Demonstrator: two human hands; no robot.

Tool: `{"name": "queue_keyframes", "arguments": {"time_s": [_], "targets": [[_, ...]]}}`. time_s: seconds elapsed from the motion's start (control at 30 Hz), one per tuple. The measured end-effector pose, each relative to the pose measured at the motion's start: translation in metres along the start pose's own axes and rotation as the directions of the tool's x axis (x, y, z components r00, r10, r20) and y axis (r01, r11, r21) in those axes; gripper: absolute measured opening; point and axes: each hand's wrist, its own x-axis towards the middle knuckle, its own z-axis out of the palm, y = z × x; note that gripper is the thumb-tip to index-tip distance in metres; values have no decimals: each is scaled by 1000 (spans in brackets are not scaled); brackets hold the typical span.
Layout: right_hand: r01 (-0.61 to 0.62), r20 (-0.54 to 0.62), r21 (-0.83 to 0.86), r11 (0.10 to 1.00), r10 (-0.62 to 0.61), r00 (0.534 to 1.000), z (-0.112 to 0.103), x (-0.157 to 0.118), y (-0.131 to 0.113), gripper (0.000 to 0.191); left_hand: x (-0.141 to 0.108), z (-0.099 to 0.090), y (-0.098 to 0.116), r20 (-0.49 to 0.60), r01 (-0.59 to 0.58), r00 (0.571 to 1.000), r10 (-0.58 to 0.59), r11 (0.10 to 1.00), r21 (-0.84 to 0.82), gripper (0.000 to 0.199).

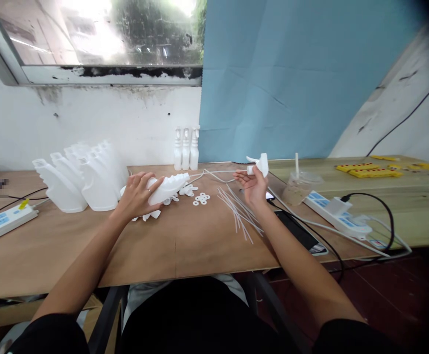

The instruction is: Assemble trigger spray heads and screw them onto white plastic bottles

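Observation:
My left hand (138, 194) is wrapped round a white bottle (169, 188), tilted with its neck to the right. In my right hand (253, 187) is a white spray head (261, 164); a thin tube (229, 171) reaches left from it towards the bottle's mouth. Whether its tip is inside cannot be told. Between my hands lie several white rings (201, 198) and a loose bunch of thin white tubes (239, 211). More white spray heads (187, 190) lie beside and partly behind the held bottle.
Open white bottles (69, 179) crowd the left side; three bottles with spray heads (186, 150) stand by the wall. At right are a plastic cup (298, 187), a power strip (337, 214), cables, a dark phone (298, 231) and yellow pieces (369, 170). Another power strip (6, 221) lies far left.

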Motion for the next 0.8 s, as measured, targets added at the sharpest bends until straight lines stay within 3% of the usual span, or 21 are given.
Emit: {"name": "queue_keyframes", "arguments": {"time_s": [0.13, 0.23, 0.37, 0.47, 0.57, 0.7, 0.8], "targets": [[14, -53, -4, 1000, -14, 998, -5, 5, -1, 30, -1, 0, -1, -12, 0, 1000, 0, 1000, 5, 71], [18, -32, -14, 1000, -18, 999, -4, 3, 0, 32, -3, 1, 0, -13, 2, 1000, -2, 1000, 5, 71], [-21, 119, -52, 998, 27, 993, 7, -11, 2, 33, -1, 0, 7, -22, -19, 1000, 19, 1000, -3, 70], [-67, 261, -117, 991, 96, 961, 23, -29, 1, 34, 6, -2, 18, -40, -65, 997, 64, 998, -27, 70], [-38, 344, -171, 985, 96, 934, 41, -45, -2, 33, 17, -5, 33, -83, -101, 992, 94, 992, -77, 73], [31, 396, -136, 990, 25, 918, 67, -55, -9, 31, 30, -9, 58, -174, -36, 985, 0, 979, -203, 80], [-2, 437, -52, 999, 25, 899, 86, -55, -16, 31, 37, -9, 76, -204, 57, 971, -126, 947, -315, 81]]}}
